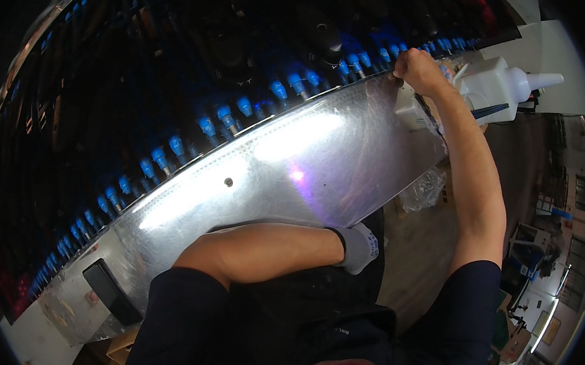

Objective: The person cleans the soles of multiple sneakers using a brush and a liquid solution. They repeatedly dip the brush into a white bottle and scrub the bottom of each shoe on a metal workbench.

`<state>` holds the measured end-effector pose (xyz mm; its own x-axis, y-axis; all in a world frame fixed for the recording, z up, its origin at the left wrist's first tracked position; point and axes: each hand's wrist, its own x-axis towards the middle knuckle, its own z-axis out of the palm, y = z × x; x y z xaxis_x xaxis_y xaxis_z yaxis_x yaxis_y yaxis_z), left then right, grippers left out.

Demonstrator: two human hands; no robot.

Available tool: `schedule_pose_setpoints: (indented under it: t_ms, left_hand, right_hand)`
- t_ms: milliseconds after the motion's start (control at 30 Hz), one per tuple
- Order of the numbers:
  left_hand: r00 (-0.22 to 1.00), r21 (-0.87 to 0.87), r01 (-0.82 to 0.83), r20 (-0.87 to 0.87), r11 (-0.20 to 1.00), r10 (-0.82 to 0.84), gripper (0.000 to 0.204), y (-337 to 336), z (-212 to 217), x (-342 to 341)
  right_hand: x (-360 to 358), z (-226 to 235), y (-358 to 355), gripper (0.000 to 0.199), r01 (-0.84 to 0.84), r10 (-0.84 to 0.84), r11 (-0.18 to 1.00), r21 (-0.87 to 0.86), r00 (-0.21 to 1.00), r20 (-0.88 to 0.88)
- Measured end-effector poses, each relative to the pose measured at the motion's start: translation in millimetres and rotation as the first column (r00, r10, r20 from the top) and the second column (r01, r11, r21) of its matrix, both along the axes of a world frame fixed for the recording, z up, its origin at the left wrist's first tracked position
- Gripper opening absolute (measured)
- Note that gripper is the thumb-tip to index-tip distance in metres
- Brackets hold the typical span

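Observation:
My bare right hand (419, 70) reaches to the far right end of a row of small blue-topped pieces (224, 115). Its fingers are closed at the metal edge; whatever they may hold is hidden. My left forearm lies bent across the near side of a shiny metal plate (259, 173). A grey glove with a dark cuff covers my left hand (359, 249), which rests low in front of me over black cloth. Its fingers cannot be made out. Several metal stems show below the blue tops, along the plate's far edge.
A white bottle (492, 88) with a pointed nozzle lies beside my right wrist. Clear plastic wrap (424, 190) is below the plate's right end. A dark phone (112, 292) lies at the plate's near left. One small dark round piece (229, 182) sits on the plate.

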<state>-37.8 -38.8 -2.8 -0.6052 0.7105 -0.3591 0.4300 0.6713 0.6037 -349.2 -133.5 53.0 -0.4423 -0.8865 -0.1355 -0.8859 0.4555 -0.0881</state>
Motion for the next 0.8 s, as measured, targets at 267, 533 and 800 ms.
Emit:
schedule_pose_setpoints:
  t_ms: [267,533,800]
  left_hand:
    - [1.0,0.035,-0.013,-0.01,0.999,0.014,0.045,5.7,-13.2,-3.0]
    - [0.999,0.053,0.011,-0.038,0.999,-0.009,0.042,6.6,-13.4,-7.5]
    - [0.996,0.065,-0.01,-0.084,0.998,0.015,0.041,6.9,-14.7,-7.4]
  right_hand:
    - [-4.3,-9.0,0.3,0.016,0.037,-0.034,0.998,0.051,0.998,-0.059]
    - [-2.6,-5.6,9.8,0.019,0.062,-0.061,0.998,0.001,0.993,-0.105]
    - [-1.2,17.2,19.9,0.012,0.162,-0.165,0.983,-0.088,0.986,-0.02]
